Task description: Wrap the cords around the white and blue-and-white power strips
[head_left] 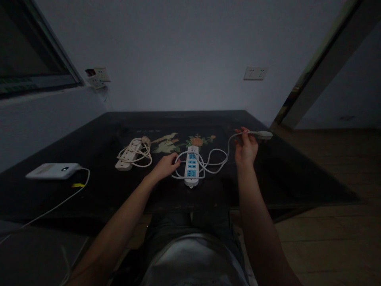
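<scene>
A white power strip point(192, 167) with blue socket faces lies lengthwise in front of me on the dark table point(208, 196). Its white cord point(218, 162) loops around and over it, then runs up to the right. My left hand point(167, 163) is closed at the strip's left side, fingers pinching a loop of that cord. Out to the right, my right hand point(246, 147) holds the cord's end just behind the white plug point(264, 135), which points right, above the table. Dim light hides the finer detail of the fingertips.
Left of my left hand lies a second power strip point(123, 161), wrapped in its own cord. A white power bank point(53, 171) with a cable and a yellow scrap point(78, 185) are farther left. Wall sockets point(255, 73) sit above the table's back edge.
</scene>
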### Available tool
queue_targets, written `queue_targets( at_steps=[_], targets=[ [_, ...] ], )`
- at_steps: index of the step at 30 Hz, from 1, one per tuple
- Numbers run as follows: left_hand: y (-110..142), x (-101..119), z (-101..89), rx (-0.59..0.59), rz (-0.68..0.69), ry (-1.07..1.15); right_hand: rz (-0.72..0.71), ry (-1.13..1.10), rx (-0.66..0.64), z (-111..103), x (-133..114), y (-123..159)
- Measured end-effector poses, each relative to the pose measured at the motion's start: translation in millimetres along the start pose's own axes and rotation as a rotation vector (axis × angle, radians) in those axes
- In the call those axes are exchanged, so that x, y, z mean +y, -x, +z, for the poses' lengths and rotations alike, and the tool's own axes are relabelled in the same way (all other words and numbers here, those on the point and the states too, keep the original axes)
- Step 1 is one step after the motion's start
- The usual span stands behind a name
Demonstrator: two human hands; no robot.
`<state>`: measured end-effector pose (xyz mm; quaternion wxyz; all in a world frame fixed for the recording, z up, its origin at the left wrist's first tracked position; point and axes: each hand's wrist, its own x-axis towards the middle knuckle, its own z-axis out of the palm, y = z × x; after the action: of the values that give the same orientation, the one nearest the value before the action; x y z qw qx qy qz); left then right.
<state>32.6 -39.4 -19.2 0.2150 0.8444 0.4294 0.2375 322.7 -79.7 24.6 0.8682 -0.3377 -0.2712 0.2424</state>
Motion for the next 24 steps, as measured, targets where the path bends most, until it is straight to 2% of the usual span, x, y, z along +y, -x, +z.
queue_targets(
  at_steps=[3,6,8,10,13,16,18,20,24],
  targets=[
    [-1,-1,0.4,0.044,-0.007,0.009,0.007,0.034,-0.016,1,1,1],
    [-4,-2,-0.6,0.188,0.033,-0.008,-0.014,0.025,-0.030,2,-2,2],
    [-7,2,-2.0,0.263,0.067,-0.029,-0.031,0.055,-0.079,1,-10,3],
    [-11,13,-3.0,0.273,0.118,-0.032,-0.044,0.144,-0.173,-1,-22,3],
    [-23,45,0.2,0.200,0.235,-0.023,-0.038,0.341,-0.351,-8,-40,-1],
    [-45,83,13.5,0.065,0.308,-0.023,-0.013,0.506,-0.487,-18,-47,-11],
    [-65,103,29.3,-0.031,0.206,-0.013,0.001,0.571,-0.523,-26,-43,-18],
    [-87,113,48.9,-0.049,0.130,-0.011,0.017,0.618,-0.525,-36,-34,-25],
    [-123,108,84.8,-0.090,0.003,0.057,0.045,0.775,-0.494,-53,-16,-31]
  ],
)
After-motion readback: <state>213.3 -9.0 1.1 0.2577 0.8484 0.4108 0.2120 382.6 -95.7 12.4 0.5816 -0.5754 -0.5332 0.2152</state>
